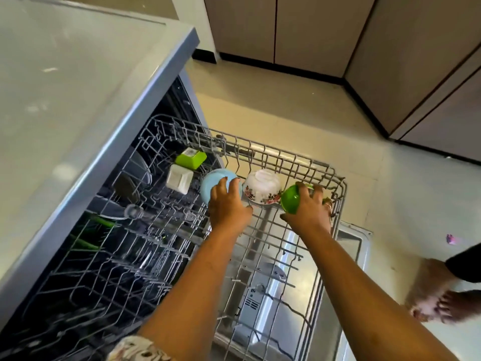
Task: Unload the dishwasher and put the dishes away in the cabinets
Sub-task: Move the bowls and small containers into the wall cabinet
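left hand (227, 204): stretched over the pulled-out rack (286, 155); fingers curled over the upturned blue bowl (209, 184), grasping it
right hand (309, 211): fingers spread and curled over the green bowl (289, 198), thumb tucked beneath; it grasps the bowl at the rack's far right corner
blue bowl: upside down along the rack's far side, just beside the floral bowl (263, 187)
floral bowl: white with pink flowers near the rim; upside down between the blue bowl and the green bowl; neither hand on it
square cups: a white square cup (179, 179) and a lime square cup (191, 158) sit upside down further in, left of the blue bowl; the lime one lies beyond the white one
rack: grey wire, drawn out above the open dishwasher door (350, 239)
glass (135, 212): something clear lying on the tines deeper in; too blurred to say more
worktop (65, 74): pale, over the dishwasher on the left
cabinets (312, 35): beige doors, closed, along the far wall and the right side
floor (260, 100): pale; a bare foot (437, 295) stands at the right
sleeve (135, 347): patterned cloth at the bottom edge, on the left arm
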`<state>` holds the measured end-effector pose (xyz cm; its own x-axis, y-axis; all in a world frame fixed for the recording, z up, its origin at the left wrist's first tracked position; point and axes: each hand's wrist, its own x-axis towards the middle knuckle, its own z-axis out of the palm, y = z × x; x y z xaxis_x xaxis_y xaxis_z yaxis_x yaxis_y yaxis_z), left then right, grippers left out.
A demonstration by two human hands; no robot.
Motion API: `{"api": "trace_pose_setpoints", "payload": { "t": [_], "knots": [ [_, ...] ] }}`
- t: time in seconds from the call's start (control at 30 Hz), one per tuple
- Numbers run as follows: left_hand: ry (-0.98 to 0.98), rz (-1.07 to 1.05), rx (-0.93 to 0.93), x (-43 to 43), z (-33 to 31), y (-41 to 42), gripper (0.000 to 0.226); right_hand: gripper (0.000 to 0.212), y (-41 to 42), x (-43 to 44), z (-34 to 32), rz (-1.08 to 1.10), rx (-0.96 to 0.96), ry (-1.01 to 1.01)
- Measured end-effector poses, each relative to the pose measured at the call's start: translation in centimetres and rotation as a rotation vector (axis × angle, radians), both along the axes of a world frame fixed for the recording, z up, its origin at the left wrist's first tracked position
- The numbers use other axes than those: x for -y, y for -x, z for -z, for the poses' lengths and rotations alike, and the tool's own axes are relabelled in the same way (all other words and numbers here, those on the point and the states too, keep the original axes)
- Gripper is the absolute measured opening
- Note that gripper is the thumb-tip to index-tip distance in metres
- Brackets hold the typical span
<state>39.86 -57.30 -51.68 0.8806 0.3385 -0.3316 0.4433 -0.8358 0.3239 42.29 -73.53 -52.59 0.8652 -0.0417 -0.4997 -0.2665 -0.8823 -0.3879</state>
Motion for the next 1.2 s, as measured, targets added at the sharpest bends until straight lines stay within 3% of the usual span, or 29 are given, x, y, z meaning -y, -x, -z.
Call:
{"api": "trace_pose_setpoints", "payload": {
  "t": [0.3,0.57,0.73,1.2],
  "knots": [
    [-0.038,-0.1,-0.05,-2.4,3.0,-0.8,0.099,0.074,0.3,-0.8,0.9,0.022,0.006,0.037],
    [-0.149,-0.04,-0.022,-3.6,3.7,-1.4,0.092,0.073,1.0,-1.3,0.8,-0.171,0.018,0.294],
    [-0.202,-0.061,0.082,-4.1,2.6,-1.1,0.092,0.078,2.0,-1.3,-0.2,-0.235,0.009,0.315],
    [0.089,-0.264,0.244,-3.1,-3.7,9.6,0.097,0.079,10.3,-4.4,-5.0,-0.198,0.087,0.172]
  ]
}}
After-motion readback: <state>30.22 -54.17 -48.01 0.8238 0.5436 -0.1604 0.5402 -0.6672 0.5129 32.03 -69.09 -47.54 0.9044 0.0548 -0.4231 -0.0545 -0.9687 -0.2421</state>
